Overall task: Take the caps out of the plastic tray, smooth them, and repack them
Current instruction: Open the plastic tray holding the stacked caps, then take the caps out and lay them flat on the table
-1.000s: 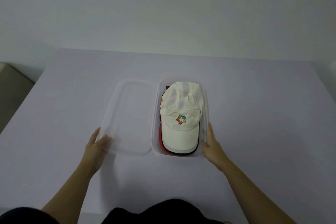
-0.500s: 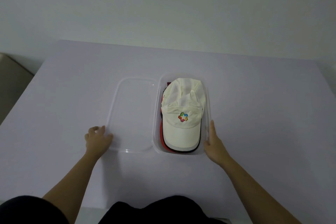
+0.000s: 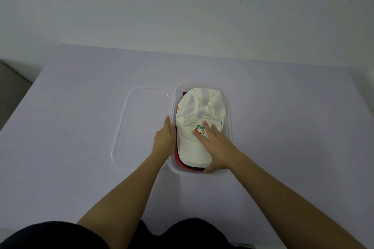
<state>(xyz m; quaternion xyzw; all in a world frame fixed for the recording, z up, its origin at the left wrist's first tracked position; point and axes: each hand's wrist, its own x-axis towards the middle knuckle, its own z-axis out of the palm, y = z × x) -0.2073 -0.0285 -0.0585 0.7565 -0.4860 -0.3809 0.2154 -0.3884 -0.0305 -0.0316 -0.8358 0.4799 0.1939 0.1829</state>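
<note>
A clear plastic tray point(image 3: 228, 107) sits at the middle of the table with a stack of caps in it. On top lies a cream cap point(image 3: 199, 111) with a coloured logo, its brim toward me. Red and dark brims point(image 3: 183, 164) show beneath it. My right hand point(image 3: 215, 144) lies on the cream cap, fingers spread over the logo and brim, thumb at the brim's near edge. My left hand point(image 3: 164, 137) has straight fingers against the tray's left wall, beside the caps.
The tray's clear lid point(image 3: 139, 107) lies flat on the table just left of the tray, partly under my left forearm. The pale table point(image 3: 81, 147) ends at a wall behind. A drop to the floor shows at the far left.
Both hands moved inward. The left hand went from the lid's near left corner to the tray's left wall. The right hand left the tray's right side and came down onto the cream cap.
</note>
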